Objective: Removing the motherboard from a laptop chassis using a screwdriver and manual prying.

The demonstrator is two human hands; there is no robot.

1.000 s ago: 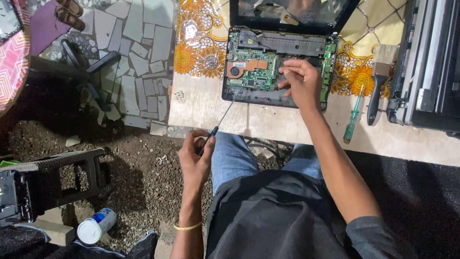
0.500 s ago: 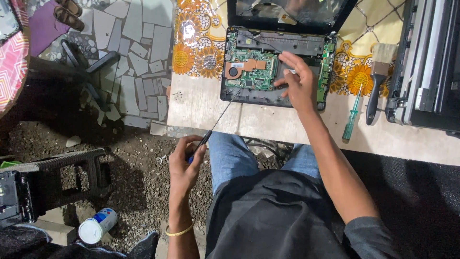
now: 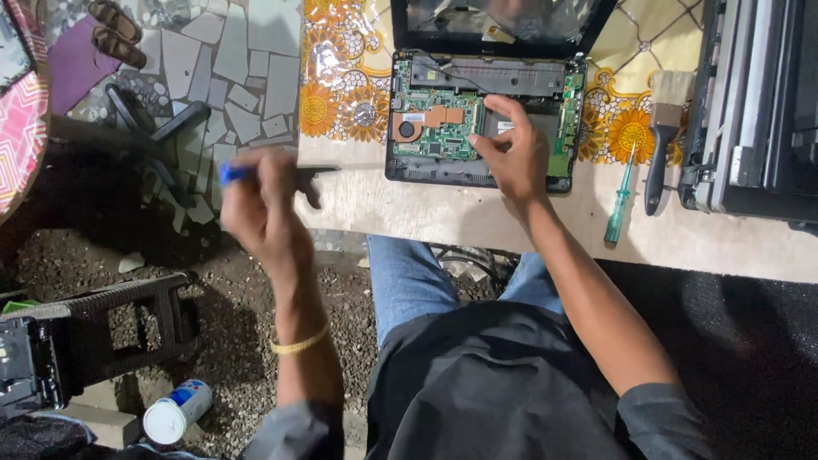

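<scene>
— Gripped in the left hand (image 3: 260, 209): a blue-handled screwdriver (image 3: 277, 173), fingers closed around the handle, shaft held roughly level and pointed toward the opened laptop (image 3: 481, 115). Hand and tool are blurred; the tip cannot be made out clearly.

— Position of that hand?

— Raised off the left edge of the table (image 3: 426, 213), over the gravel floor. A yellow band (image 3: 298, 343) is worn at the wrist.

— Right hand (image 3: 511, 153)?

— Laid on the exposed base of the laptop, fingers loosely curled and touching the board area right of the copper heat pipe (image 3: 434, 117). Nothing is seen clamped in it.

— Laptop placement?

— Set on the table directly ahead, screen tilted back, keyboard cover off, green circuit board visible.

— Other items noted?

— A green screwdriver (image 3: 619, 204) and a black-handled brush (image 3: 660, 140) lie right of the laptop, apart from both hands. A white canister (image 3: 175, 413) lies on the ground lower left.
</scene>
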